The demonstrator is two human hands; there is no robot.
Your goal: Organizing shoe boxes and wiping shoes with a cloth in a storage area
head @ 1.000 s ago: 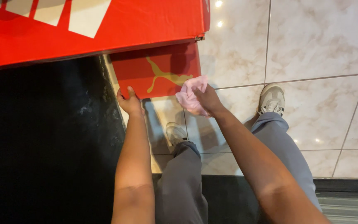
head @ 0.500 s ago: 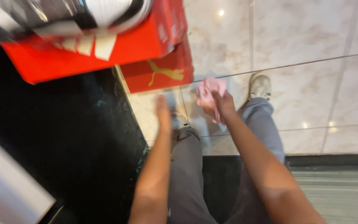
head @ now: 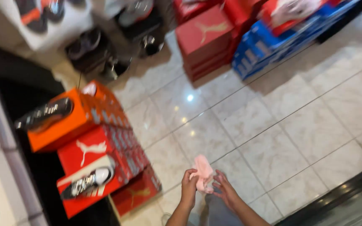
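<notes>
Tiled shop floor (head: pixel 273 138), stacked shoeboxes (head: pixel 101 159); left hand (head: pixel 188 188) and right hand (head: pixel 225 190) are both pinching a pink cloth (head: pixel 203 173), spreading it between them.

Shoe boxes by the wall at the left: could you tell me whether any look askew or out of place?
The stack of red boxes looks loosely piled, boxes at differing angles. The orange box on top sits skewed. Blur hides finer detail.
</notes>
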